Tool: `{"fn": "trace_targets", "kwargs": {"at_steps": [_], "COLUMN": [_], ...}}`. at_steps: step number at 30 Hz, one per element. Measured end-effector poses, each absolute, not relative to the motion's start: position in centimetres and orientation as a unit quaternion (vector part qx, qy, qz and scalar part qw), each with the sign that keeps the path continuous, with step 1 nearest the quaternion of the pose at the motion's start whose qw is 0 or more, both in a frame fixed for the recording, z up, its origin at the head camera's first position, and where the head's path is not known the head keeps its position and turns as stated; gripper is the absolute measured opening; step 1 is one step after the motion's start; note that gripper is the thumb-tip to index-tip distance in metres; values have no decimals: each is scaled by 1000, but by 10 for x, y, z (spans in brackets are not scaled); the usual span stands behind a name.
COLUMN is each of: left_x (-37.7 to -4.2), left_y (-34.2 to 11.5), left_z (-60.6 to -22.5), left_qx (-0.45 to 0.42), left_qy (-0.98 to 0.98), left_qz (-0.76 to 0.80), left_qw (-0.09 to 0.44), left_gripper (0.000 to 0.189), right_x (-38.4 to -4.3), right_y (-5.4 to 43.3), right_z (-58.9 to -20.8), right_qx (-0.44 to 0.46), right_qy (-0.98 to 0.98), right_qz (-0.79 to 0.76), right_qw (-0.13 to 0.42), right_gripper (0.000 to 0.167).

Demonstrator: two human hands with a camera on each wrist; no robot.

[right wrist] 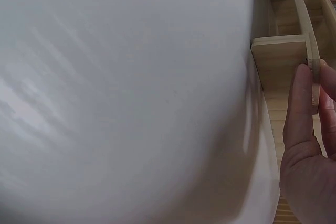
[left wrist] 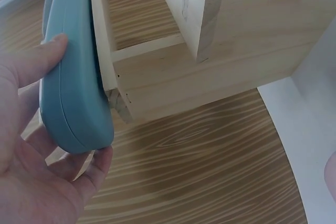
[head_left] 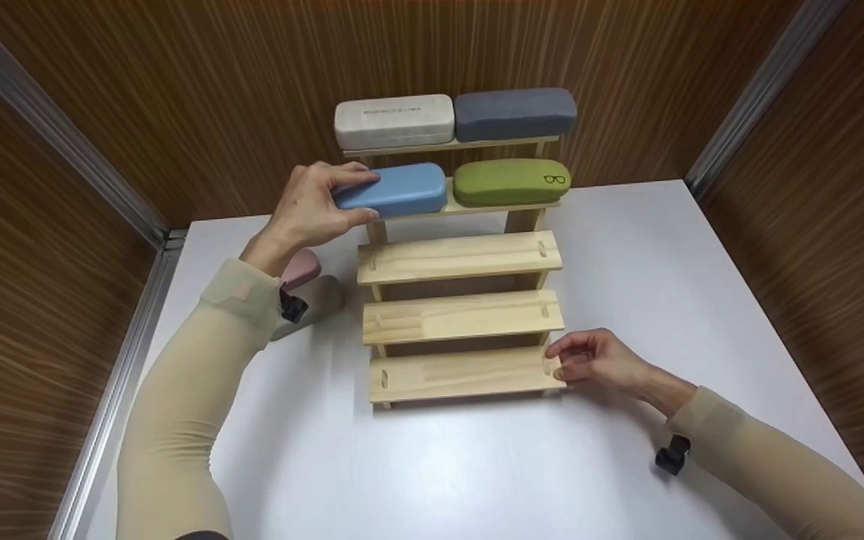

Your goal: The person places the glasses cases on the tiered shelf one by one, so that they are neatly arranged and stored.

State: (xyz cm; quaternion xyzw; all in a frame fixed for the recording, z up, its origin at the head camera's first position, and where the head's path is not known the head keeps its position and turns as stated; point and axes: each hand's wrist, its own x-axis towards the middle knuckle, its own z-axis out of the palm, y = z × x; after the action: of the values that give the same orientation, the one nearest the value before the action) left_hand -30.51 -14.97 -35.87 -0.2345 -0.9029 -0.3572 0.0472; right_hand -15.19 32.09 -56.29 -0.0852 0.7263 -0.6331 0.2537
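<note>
1. Currently the blue case [head_left: 402,191] lies in the left hand [head_left: 316,202], at the second-highest tier of the wooden rack [head_left: 462,259]; its gripped end juts past the tier's end. Whether the tier bears its full weight, I cannot tell.
2. The left hand's thumb presses the near side and its fingers wrap the far side and end. That grip suits small corrections; a gentle, level push away from the palm should lessen the overhang.
3. Just beyond the blue case, to the left hand's right, sits the green case [head_left: 512,182]. With so slim a gap, a hard shove could knock it along, so slow sliding seems wise.
4. Well apart from the left hand, the right hand [head_left: 601,364] pinches the near end of the lowest tier. A light, steady hold there should resist shifting without tugging the rack.
5. Farther from both hands, the white case [head_left: 394,122] and blue-grey case [head_left: 514,115] fill the top tier; raised knuckles could brush the white one.
6. Below the left wrist lies a pink case [head_left: 301,268], partly hidden by the arm; withdraw clear of it.
</note>
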Motion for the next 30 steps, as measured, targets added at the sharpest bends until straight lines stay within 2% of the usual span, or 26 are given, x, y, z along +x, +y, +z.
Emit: {"fn": "trace_targets", "kwargs": {"at_steps": [30], "left_x": [-311], "left_y": [-143], "left_z": [-364], "left_qx": [-244], "left_qy": [-899], "left_qz": [-362], "left_qw": [46], "left_gripper": [52], "right_x": [-153], "right_y": [321], "right_z": [-564], "right_qx": [-85], "right_qy": [723], "right_qz": [-637], "right_qw": [254], "right_gripper": [35]}}
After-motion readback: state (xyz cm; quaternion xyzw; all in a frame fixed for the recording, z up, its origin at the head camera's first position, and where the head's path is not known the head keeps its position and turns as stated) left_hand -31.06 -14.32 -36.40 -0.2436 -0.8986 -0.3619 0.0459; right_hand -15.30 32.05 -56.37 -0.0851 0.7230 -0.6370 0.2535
